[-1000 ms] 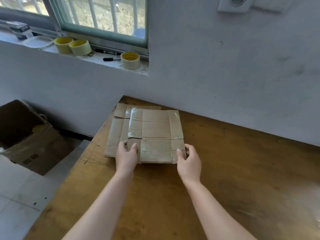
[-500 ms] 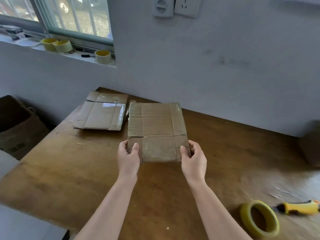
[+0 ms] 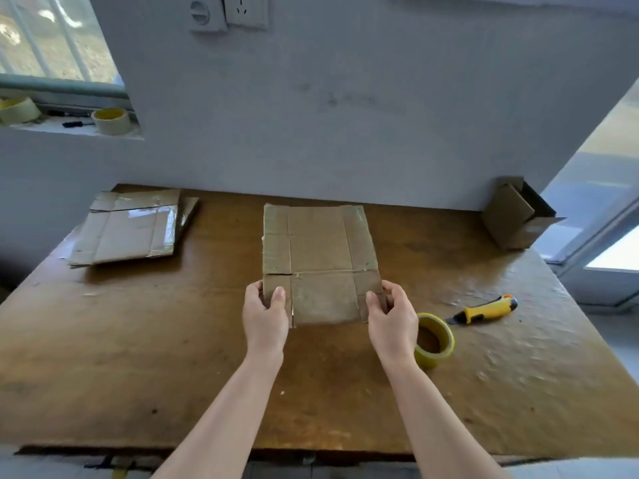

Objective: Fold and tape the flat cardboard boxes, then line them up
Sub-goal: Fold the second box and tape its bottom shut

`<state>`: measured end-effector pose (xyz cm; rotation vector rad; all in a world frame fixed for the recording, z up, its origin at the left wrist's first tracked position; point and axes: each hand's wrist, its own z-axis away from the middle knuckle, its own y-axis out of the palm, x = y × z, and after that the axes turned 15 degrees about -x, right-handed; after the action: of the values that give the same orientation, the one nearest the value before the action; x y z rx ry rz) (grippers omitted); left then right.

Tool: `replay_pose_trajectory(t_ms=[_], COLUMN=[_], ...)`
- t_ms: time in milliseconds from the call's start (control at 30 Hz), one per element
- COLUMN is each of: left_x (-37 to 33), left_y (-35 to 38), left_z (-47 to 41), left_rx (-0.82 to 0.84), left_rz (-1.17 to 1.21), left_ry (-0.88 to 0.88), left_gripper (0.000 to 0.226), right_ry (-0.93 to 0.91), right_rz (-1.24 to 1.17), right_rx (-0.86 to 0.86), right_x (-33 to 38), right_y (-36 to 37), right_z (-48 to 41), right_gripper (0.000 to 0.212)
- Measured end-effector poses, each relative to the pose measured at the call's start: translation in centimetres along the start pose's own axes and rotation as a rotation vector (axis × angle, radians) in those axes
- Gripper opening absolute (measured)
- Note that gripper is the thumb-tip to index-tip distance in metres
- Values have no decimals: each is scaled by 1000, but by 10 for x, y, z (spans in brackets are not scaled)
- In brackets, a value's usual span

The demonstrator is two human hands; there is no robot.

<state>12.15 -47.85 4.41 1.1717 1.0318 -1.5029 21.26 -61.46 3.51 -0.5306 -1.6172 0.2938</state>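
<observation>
A flat brown cardboard box (image 3: 320, 257) with old tape marks is held over the middle of the wooden table (image 3: 138, 340). My left hand (image 3: 264, 314) grips its near left corner and my right hand (image 3: 392, 316) grips its near right corner. A stack of flat boxes (image 3: 129, 229) lies at the table's far left. A yellow tape roll (image 3: 434, 340) lies just right of my right hand, and a yellow utility knife (image 3: 485, 310) lies beyond it. A folded open box (image 3: 518, 216) stands at the far right against the wall.
The grey wall (image 3: 345, 115) runs along the table's far edge. A window sill at the upper left carries tape rolls (image 3: 110, 121) and a pen. A doorway opens past the table's right side. The table's near edge is just below my forearms.
The flat box came off the stack at the left and moved right to the table's middle, still held in both hands. The view swung right, bringing the tape roll, knife and folded box into sight.
</observation>
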Motion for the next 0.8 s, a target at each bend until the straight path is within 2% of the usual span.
replay_pose_trajectory(t_ms=[367,600,800], left_x=[12,29,34], left_y=[74,154,205], left_z=[91,165,207], left_rx=[114,85,66], left_rz=[-58,-64,-84], left_ry=[58,81,89], left_gripper=[12,18,11], right_ry=[61,58,56], right_rz=[33,161,235], right_rx=[-49,54,175], right_x=[-63,-115,-148], right_y=[-91,-160,-198], right_z=[-56,-130,-174], right_gripper=[34,42,45])
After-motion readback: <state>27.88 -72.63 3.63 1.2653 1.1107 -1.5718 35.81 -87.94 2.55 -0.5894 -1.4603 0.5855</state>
